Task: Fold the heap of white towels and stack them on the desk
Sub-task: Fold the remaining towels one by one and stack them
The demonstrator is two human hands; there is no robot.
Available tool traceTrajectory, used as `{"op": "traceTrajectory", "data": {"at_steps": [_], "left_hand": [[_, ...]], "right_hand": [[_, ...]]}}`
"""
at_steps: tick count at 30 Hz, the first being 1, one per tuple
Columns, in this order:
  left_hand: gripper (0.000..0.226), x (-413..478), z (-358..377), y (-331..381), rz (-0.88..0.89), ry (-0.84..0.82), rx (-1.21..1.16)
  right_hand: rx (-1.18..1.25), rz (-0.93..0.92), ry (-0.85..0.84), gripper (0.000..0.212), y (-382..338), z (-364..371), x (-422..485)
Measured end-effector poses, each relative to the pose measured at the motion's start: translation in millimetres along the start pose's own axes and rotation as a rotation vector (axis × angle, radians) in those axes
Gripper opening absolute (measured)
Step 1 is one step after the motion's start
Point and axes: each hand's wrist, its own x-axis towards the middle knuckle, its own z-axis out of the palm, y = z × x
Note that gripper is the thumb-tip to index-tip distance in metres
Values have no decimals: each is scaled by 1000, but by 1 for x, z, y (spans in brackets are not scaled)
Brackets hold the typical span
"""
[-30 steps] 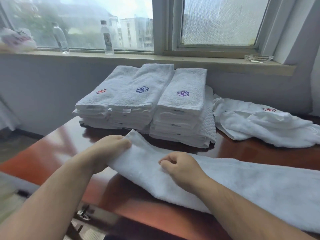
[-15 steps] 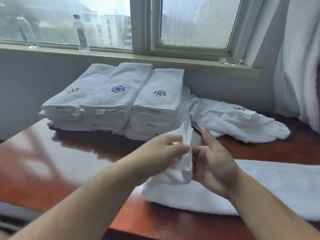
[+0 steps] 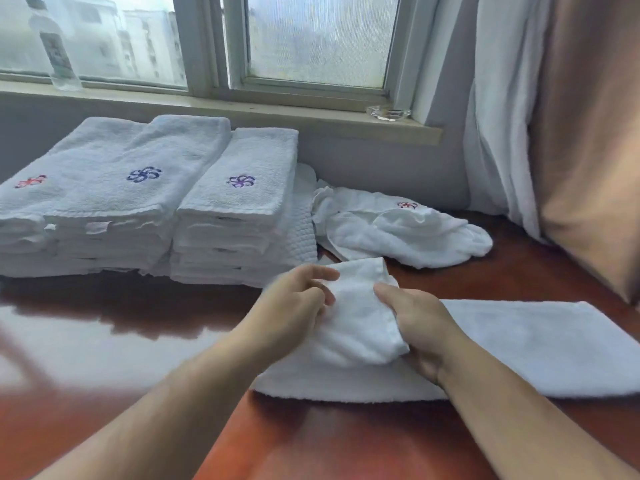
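Observation:
A long white towel (image 3: 526,348) lies across the reddish wooden desk (image 3: 104,341). Its left end is lifted and doubled over toward the right. My left hand (image 3: 294,306) pinches that raised end from the left. From the right, my right hand (image 3: 415,323) grips the same fold, thumb on top. Behind, stacks of folded white towels (image 3: 145,209) with flower emblems stand against the wall. A loose heap of unfolded white towels (image 3: 401,230) lies to the right of the stacks.
A windowsill (image 3: 242,112) runs behind the desk, with a plastic water bottle (image 3: 55,46) at the left and a glass ashtray (image 3: 388,113) at the right. Curtains (image 3: 554,133) hang at the right, down to the desk's far corner.
Both hands have lifted the towel's left end off the desk and carried it rightward over the rest of the towel. The view has shifted right.

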Motion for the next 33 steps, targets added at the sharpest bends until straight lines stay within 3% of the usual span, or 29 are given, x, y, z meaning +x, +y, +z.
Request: {"op": "traceTrajectory", "data": {"at_steps": [2,4,11,19,24,29,33], "left_hand": [[41,3,1,-5,256,16,387],[39,7,7,-5,385,3,560],[44,29,50,5,473,-83,571],[49,58,130,19,555,-250,712],[52,63,166,7,590,-347,831],[55,63,177,-5,609,-376,960],[59,62,176,-5,603,-401,958]], "right_hand": [[-108,-52,44,28,-6,-19,-2],[-158,-90,77,28,-12,-41,-4],[-180,-132,191,32,-47,-149,-16],[-249,18,475,35,-65,-264,-26],[-446,112,634,28,-52,-301,-28],[-715,154,623,20,-29,-314,-28],[-712,172,615,18,-23,-323,-27]]}}
